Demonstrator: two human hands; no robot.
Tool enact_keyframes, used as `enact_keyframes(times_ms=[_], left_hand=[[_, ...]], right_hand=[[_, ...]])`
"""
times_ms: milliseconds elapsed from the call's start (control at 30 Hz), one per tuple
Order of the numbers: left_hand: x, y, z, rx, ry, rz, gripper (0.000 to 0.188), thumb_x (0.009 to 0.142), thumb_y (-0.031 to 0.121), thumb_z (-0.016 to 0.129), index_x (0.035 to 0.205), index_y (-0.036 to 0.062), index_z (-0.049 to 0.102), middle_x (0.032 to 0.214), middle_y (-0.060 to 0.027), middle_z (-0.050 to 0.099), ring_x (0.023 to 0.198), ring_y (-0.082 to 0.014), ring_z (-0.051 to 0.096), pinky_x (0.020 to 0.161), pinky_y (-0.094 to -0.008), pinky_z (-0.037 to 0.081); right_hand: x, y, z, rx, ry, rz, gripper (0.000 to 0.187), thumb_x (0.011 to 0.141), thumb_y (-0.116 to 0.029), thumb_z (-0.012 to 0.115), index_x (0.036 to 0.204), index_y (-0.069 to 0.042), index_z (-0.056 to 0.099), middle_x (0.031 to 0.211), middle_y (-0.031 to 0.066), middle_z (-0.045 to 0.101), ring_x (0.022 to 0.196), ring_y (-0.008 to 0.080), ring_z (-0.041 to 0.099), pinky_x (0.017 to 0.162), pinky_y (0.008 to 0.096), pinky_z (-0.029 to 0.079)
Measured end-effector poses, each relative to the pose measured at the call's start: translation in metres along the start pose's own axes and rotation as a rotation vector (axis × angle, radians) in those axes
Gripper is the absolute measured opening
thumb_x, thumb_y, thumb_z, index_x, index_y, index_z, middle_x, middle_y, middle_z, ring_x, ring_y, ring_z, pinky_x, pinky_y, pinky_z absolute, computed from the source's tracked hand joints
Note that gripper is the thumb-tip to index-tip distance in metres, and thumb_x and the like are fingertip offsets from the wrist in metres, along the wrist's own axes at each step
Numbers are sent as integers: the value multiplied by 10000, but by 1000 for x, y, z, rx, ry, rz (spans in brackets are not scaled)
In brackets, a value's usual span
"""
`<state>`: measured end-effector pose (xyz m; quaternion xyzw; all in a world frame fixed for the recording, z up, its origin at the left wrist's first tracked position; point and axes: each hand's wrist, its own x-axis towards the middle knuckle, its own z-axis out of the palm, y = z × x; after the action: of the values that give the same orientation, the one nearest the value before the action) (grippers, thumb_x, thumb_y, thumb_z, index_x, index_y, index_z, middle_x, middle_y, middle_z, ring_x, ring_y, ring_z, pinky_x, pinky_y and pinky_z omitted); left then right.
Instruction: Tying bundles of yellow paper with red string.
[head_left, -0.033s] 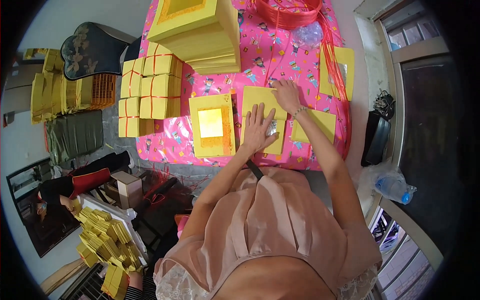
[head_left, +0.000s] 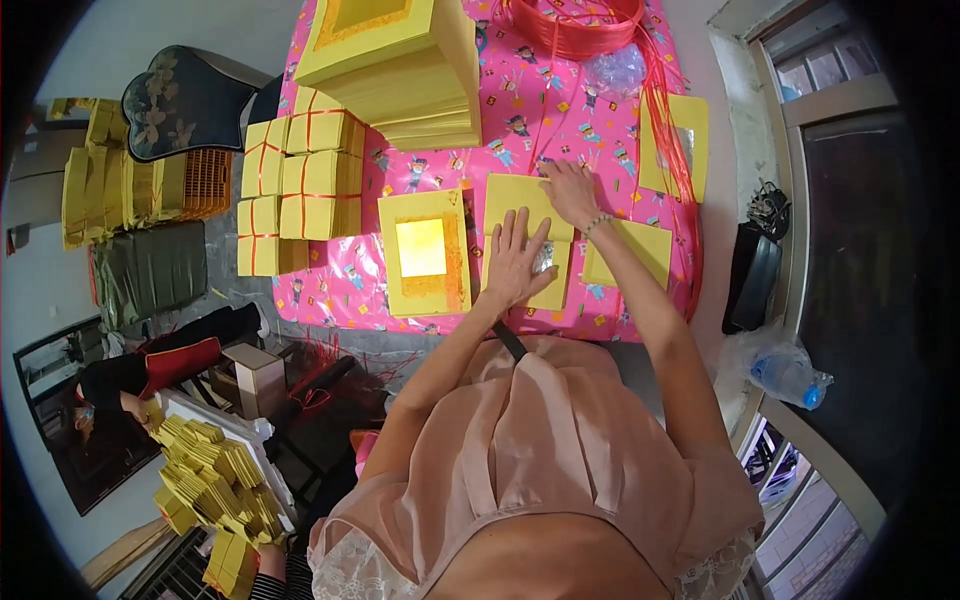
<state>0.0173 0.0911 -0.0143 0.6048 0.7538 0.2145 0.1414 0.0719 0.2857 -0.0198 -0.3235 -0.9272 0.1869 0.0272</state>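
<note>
My left hand (head_left: 515, 258) lies flat with its fingers spread on yellow paper sheets (head_left: 510, 198) in front of me. A bit of silver foil (head_left: 543, 258) shows beside its fingers. My right hand (head_left: 572, 195) rests at the upper right of the same sheets, fingers stretched toward their far edge; its fingertips partly overlap the sheets. To the left lies a yellow stack (head_left: 398, 288) with a shiny gold square and an orange border. Another yellow sheet (head_left: 645, 252) lies under my right forearm.
A tall yellow paper stack (head_left: 425, 90) and red-tied bundles (head_left: 320, 185) stand on the pink patterned table cover (head_left: 350, 285). Red cord (head_left: 575, 30) lies at the back, trailing down the right over another sheet (head_left: 698, 150). At lower left, a person handles piled yellow paper (head_left: 215, 465).
My right hand has shifted very slightly left along the sheets. My left hand has stayed in place.
</note>
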Motion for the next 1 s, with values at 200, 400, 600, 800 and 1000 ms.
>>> enact_keyframes(times_ms=[200,400,600,800,1000], left_hand=[[1,-1,4,5,-27,-7,907,731,467,680,1499,195,281,1534,-244,178,1418,-445,143,1120,-580,160],[3,-3,6,8,-34,-9,917,740,467,671,1510,194,255,1534,-248,173,1420,-448,135,1123,-576,153],[4,-4,9,7,-40,-15,909,744,468,664,1510,194,258,1535,-248,174,1418,-451,143,1128,-571,141],[5,-6,11,-11,-42,-14,862,749,482,655,1485,180,324,1541,-219,201,1418,-452,145,1126,-577,149],[5,-9,16,5,-60,9,794,791,540,615,1443,147,388,1547,-212,188,1411,-466,139,1117,-597,141]], right_hand=[[7,-13,16,72,-15,-60,274,855,-241,625,1087,-97,620,1086,96,611,1083,276,545,917,441,372],[8,-15,15,73,-49,-54,259,854,-222,621,1085,-104,626,1099,88,603,1097,265,536,901,437,371],[8,-17,15,74,-24,-46,248,847,-211,630,1072,-107,624,1077,77,609,1091,258,538,891,434,381],[5,-21,16,78,-13,-24,224,837,-200,640,1040,-107,622,1061,68,608,1082,260,539,892,433,386],[-8,-29,9,106,101,16,276,844,-146,614,1103,-62,569,1094,128,560,1083,302,520,891,436,415]])
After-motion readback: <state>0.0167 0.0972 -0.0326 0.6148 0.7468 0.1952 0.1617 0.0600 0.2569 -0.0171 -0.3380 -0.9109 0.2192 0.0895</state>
